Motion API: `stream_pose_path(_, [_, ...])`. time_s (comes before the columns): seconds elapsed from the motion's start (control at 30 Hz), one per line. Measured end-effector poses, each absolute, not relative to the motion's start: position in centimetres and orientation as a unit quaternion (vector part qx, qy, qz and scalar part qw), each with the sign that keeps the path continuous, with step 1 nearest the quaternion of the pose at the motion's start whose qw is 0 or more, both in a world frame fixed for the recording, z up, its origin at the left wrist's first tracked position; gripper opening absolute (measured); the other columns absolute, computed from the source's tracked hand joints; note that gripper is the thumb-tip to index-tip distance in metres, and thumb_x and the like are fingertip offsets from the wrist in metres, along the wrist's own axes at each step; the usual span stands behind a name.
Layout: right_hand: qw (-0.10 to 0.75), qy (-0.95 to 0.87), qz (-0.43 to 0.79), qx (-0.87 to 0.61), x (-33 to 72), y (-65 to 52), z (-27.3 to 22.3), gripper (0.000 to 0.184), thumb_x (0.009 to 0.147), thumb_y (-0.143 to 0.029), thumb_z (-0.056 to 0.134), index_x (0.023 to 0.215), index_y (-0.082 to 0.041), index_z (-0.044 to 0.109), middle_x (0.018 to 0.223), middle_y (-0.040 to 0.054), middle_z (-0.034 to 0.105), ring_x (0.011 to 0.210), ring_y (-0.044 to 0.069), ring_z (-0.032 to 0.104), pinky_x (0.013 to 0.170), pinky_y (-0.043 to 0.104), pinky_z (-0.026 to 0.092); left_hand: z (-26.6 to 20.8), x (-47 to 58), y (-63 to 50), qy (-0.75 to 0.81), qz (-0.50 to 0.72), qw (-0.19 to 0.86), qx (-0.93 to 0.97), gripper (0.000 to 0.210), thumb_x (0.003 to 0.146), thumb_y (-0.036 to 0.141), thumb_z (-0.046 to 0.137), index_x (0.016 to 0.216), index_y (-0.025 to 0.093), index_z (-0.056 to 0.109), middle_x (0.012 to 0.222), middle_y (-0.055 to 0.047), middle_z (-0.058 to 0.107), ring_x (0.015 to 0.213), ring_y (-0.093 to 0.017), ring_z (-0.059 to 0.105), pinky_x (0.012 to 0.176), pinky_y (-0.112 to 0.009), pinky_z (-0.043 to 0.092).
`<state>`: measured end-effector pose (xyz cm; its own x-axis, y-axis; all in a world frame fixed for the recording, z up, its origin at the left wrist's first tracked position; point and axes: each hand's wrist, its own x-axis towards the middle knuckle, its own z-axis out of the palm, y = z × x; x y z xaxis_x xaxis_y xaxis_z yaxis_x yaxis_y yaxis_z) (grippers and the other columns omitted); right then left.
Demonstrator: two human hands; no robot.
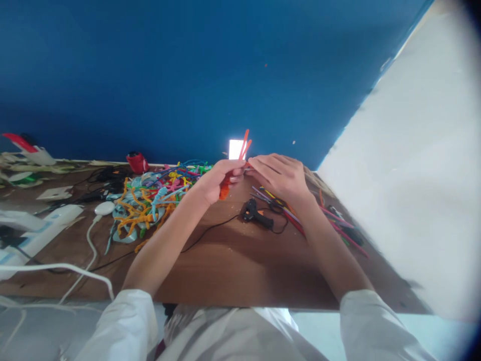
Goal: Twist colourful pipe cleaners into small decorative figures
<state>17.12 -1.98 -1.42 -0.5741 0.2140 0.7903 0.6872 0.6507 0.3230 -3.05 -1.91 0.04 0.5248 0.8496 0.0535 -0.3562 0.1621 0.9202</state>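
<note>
My left hand (pixel 218 180) is closed around a bent orange pipe cleaner piece (pixel 224 191), whose two thin ends rise above the fingers. From the other side my right hand (pixel 281 175) meets it, fingertips pinched at the same piece beside the left thumb; the exact grip is partly hidden by the fingers. Both hands are above the table's far middle. Below them on the wood lies a black glue gun (pixel 256 214) with its cord. Beneath my right wrist are loose straight pipe cleaners (pixel 296 220) in several colours.
A tangled heap of coloured pipe cleaner shapes (pixel 158 200) covers the left middle of the brown table (pixel 225 281). Further left are a white power strip (pixel 41 233), cables and a round white plug (pixel 104 208). A red object (pixel 137 163) and a bright screen (pixel 233 149) stand by the blue wall.
</note>
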Motion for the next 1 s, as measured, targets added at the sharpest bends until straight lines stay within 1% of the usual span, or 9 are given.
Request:
stream_pose_path(0.1, [0.376, -0.822, -0.333, -0.269, 17.0, -1.6, -1.6, 0.021, 0.1, -0.029, 0.051, 0.11, -0.023, 0.069, 0.098, 0.0038, 0.076, 0.081, 0.015, 0.066, 0.07, 0.029, 0.049, -0.1, -3.1, -1.6, 0.253, 0.42, 0.72, 0.491, 0.022, 0.079, 0.025, 0.069, 0.068, 0.014, 0.054, 0.058, 0.008, 0.034, 0.045, -0.002, 0.03, 0.038, -0.015, 0.023])
stream_pose_path(0.2, [0.372, -0.822, -0.344, -0.26, 17.0, -1.5, -1.7, 0.021, 0.1, -0.026, 0.053, 0.115, -0.022, 0.066, 0.101, 0.0043, 0.076, 0.084, 0.016, 0.066, 0.07, 0.029, 0.049, -0.1, -3.1, -1.6, 0.257, 0.421, 0.72, 0.487, 0.019, 0.079, 0.025, 0.069, 0.071, 0.015, 0.055, 0.057, 0.008, 0.034, 0.044, -0.002, 0.03, 0.038, -0.015, 0.023])
stream_pose_path(0.3, [0.364, -0.827, -0.337, -0.265, 17.1, -1.7, -1.6, 0.023, 0.1, -0.023, 0.051, 0.119, -0.023, 0.064, 0.103, 0.0046, 0.075, 0.087, 0.016, 0.066, 0.071, 0.03, 0.048, 0.1, -3.0, -1.8, 0.263, 0.42, 0.72, 0.485, 0.017, 0.08, 0.025, 0.067, 0.073, 0.014, 0.056, 0.057, 0.008, 0.034, 0.044, -0.002, 0.03, 0.038, -0.015, 0.022])
stream_pose_path(0.5, [0.371, -0.826, -0.32, -0.279, 16.9, -1.7, -1.6, 0.025, 0.1, -0.02, 0.048, 0.118, -0.024, 0.065, 0.094, 0.0046, 0.074, 0.083, 0.016, 0.065, 0.069, 0.03, 0.046, 0.0, -3.1, -1.7, 0.256, 0.424, 0.715, 0.493, 0.021, 0.079, 0.027, 0.069, 0.07, 0.016, 0.054, 0.057, 0.007, 0.035, 0.044, -0.003, 0.03, 0.038, -0.016, 0.022])
stream_pose_path(0.6, [0.403, -0.824, -0.291, -0.273, 16.5, -1.5, -1.9, 0.021, 0.1, -0.022, 0.049, 0.111, -0.022, 0.067, 0.091, 0.0045, 0.073, 0.081, 0.016, 0.064, 0.069, 0.029, 0.046, -0.1, -3.1, -1.5, 0.26, 0.433, 0.699, 0.506, 0.024, 0.078, 0.027, 0.07, 0.067, 0.015, 0.053, 0.057, 0.007, 0.034, 0.045, -0.002, 0.03, 0.039, -0.017, 0.021])
stream_pose_path(0.67, [0.442, -0.819, -0.235, -0.281, 16.0, -1.6, -2.0, 0.019, 0.1, -0.026, 0.049, 0.102, -0.022, 0.068, 0.088, 0.0044, 0.072, 0.079, 0.016, 0.063, 0.069, 0.029, 0.046, -0.3, -3.1, -1.4, 0.265, 0.441, 0.681, 0.521, 0.024, 0.078, 0.028, 0.071, 0.067, 0.015, 0.054, 0.057, 0.007, 0.035, 0.044, -0.002, 0.03, 0.04, -0.017, 0.021])
stream_pose_path(0.77, [0.494, -0.806, -0.112, -0.305, 15.4, -1.8, -1.9, 0.024, 0.101, -0.03, 0.047, 0.09, -0.021, 0.066, 0.078, 0.0025, 0.067, 0.071, 0.014, 0.058, 0.066, 0.028, 0.043, -0.4, -3.0, -1.4, 0.27, 0.454, 0.648, 0.548, 0.027, 0.077, 0.031, 0.074, 0.068, 0.015, 0.054, 0.056, 0.007, 0.037, 0.044, -0.002, 0.031, 0.042, -0.018, 0.02])
stream_pose_path(0.9, [0.538, -0.771, 0.082, -0.33, 14.8, -2.0, -1.7, 0.03, 0.096, -0.039, 0.056, 0.074, -0.02, 0.059, 0.064, -0.0025, 0.055, 0.059, 0.011, 0.047, 0.058, 0.026, 0.036, -0.4, -2.9, -1.6, 0.284, 0.47, 0.593, 0.589, 0.03, 0.076, 0.036, 0.075, 0.07, 0.016, 0.054, 0.054, 0.007, 0.04, 0.045, -0.003, 0.033, 0.043, -0.019, 0.02])
stream_pose_path(1.0, [0.55, -0.728, 0.25, -0.324, 14.6, -2.0, -1.7, 0.035, 0.093, -0.043, 0.06, 0.068, -0.02, 0.056, 0.054, -0.0055, 0.046, 0.051, 0.009, 0.038, 0.051, 0.025, 0.028, -0.2, -2.9, -1.9, 0.295, 0.491, 0.521, 0.633, 0.027, 0.079, 0.038, 0.072, 0.077, 0.016, 0.057, 0.056, 0.006, 0.045, 0.047, -0.004, 0.035, 0.045, -0.02, 0.024])
